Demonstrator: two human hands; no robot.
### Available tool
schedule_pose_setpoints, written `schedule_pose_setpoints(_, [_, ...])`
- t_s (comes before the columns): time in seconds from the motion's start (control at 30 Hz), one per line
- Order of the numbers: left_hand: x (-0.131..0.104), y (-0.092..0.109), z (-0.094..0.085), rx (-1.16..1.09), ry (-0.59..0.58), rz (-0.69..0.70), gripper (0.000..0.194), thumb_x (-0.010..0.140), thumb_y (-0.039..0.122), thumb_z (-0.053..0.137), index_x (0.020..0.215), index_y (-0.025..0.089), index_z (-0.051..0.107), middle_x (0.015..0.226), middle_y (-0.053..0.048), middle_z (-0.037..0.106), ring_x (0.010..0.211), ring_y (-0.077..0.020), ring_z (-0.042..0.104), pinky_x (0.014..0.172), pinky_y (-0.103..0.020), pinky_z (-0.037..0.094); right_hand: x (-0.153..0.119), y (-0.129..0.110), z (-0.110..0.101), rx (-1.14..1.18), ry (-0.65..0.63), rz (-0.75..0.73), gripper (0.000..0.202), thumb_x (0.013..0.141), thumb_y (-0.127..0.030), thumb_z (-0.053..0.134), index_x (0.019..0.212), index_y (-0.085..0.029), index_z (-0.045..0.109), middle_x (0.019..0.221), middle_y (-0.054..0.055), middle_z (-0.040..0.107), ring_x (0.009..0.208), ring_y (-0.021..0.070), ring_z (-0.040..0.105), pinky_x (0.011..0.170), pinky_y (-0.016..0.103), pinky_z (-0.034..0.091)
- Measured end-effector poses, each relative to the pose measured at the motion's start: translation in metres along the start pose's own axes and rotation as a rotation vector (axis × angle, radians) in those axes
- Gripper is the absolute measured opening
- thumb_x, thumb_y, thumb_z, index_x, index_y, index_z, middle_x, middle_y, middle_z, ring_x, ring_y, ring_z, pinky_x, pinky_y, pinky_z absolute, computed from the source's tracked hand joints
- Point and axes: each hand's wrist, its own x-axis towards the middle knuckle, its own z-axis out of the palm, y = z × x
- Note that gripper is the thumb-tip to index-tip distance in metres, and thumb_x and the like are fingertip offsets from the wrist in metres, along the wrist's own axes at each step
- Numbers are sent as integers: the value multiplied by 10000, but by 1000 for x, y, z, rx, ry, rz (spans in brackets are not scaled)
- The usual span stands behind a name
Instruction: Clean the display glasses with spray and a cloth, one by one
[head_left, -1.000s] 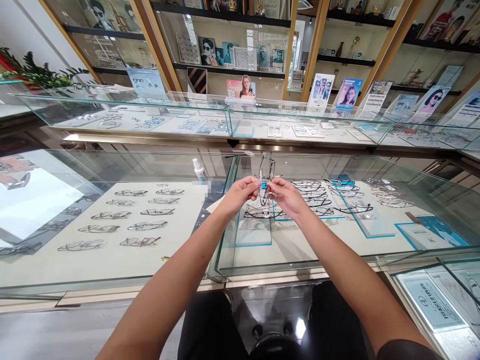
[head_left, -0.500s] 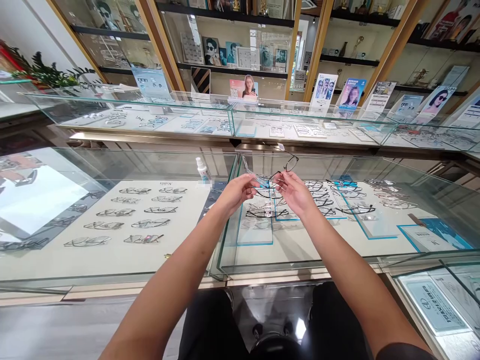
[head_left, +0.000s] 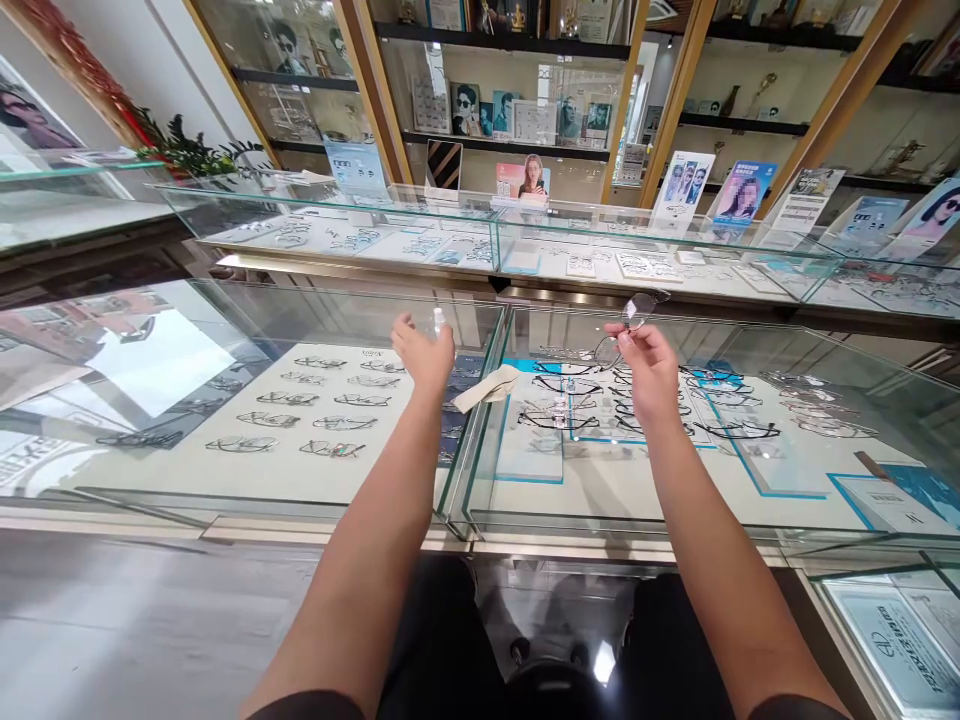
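My right hand (head_left: pixel 651 372) pinches a pair of eyeglasses (head_left: pixel 643 308) with thin dark rims, raised above the right glass counter, one lens tilted upward. My left hand (head_left: pixel 421 350) is over the left counter with its thumb and fingers apart. Right behind it shows the white top of a spray bottle (head_left: pixel 439 318); the hand hides the rest, and I cannot tell whether they touch. Between my hands, a folded beige cloth (head_left: pixel 487 388) lies on the glass by the seam of the two counters.
Under the glass, rows of eyeglasses (head_left: pixel 281 399) lie on the left, with more dark frames (head_left: pixel 559 420) on blue-edged boards at right. A second display case (head_left: pixel 420 245) runs behind, with standing cards (head_left: pixel 681 190) on top. Shelves rise at the back.
My hands have parted. The left has left the eyeglasses and moved left to the spray bottle; the right has lifted the eyeglasses rightward. The beige cloth now shows on the counter. The view has shifted left.
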Motion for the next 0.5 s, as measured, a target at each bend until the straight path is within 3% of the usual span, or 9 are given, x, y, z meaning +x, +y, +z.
schedule_pose_setpoints(0.1, [13,-24,10,-66,-192,-63,723,889,285,737,1509,168,385,1591,-229,491,1471,-332,490,1212,-459,378,-2,0,2,-39,-34,-3,315,879,-515,826,920,-277,624,1124,75,820,1147,260,721,1022,424,518])
schedule_pose_setpoints(0.2, [17,-38,19,-94,-305,-73,689,880,294,752,1471,191,414,1488,-186,599,1365,-270,592,1123,-385,458,-5,0,6,-52,-63,-1,318,882,-523,823,909,-280,621,1077,70,817,1125,263,724,1022,429,514])
schedule_pose_setpoints(0.33, [17,-44,20,-35,-293,-80,599,838,234,757,1369,202,483,1312,-137,687,1173,-257,655,1030,-378,482,-3,-4,14,-39,-102,11,308,888,-511,821,884,-288,609,1054,50,808,1097,254,719,1009,421,508])
schedule_pose_setpoints(0.5, [17,-41,16,44,-277,-96,331,793,204,743,1073,212,566,1045,-89,688,1010,-275,631,948,-397,472,16,-24,30,-57,-167,-24,267,910,-486,792,864,-283,624,969,38,757,1001,235,681,960,409,506])
